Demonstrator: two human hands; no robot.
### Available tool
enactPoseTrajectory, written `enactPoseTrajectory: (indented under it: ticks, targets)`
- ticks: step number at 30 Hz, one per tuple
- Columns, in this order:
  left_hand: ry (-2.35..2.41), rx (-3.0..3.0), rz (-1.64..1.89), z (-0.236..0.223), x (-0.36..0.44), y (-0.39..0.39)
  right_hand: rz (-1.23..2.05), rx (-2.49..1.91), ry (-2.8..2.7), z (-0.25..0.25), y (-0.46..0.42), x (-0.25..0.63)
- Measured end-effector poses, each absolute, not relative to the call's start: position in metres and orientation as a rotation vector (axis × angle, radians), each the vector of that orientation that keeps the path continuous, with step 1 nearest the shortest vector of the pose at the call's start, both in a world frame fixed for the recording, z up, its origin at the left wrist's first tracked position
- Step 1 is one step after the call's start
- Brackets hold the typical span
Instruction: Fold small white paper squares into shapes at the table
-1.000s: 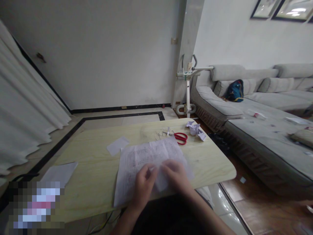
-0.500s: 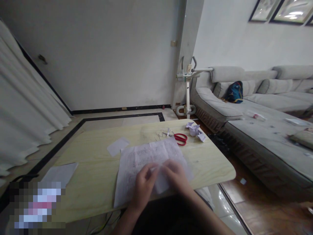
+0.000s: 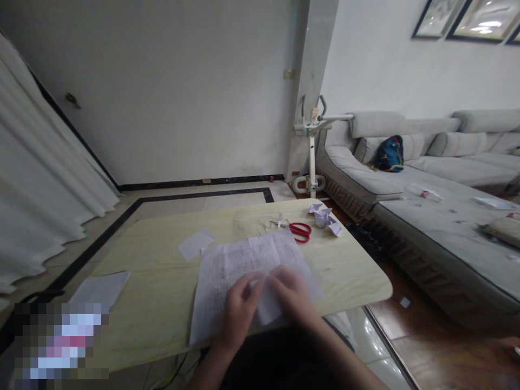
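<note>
Both hands meet over a large printed sheet of paper (image 3: 215, 290) that lies near the front edge of the table. Between them is a smaller white piece of paper (image 3: 268, 307). My left hand (image 3: 240, 300) pinches its upper left side, fingers closed. From the other side my right hand (image 3: 289, 292) grips the same piece, its fingertips slightly blurred and touching the left ones. Beyond the sheet lie scissors (image 3: 300, 232) with red handles, small paper scraps (image 3: 280, 219) around their blades. Folded white paper pieces (image 3: 324, 216) sit at the far right corner.
The pale wooden table (image 3: 150, 298) also carries a small white paper (image 3: 196, 244) and a paper stack (image 3: 99, 290) at the left. A grey sofa (image 3: 430, 216) stands to the right, an exercise machine (image 3: 312, 151) behind the table. A paper scrap (image 3: 405, 302) lies on the floor.
Almost nothing differs. Both hands keep their hold on the small paper, and the view has shifted very slightly.
</note>
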State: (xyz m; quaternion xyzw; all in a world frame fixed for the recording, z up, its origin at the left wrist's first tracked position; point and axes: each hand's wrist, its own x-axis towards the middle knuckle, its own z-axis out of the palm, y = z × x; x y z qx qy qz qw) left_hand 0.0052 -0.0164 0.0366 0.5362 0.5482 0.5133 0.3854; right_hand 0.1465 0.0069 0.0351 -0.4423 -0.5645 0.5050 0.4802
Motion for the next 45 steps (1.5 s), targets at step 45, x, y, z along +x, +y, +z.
enactPoseTrajectory:
  ticks: [45]
  targets:
    - [1.494,1.202,1.336,0.034,0.003,-0.018,1.471,-1.000,-1.223,0.036,0.006,0.151]
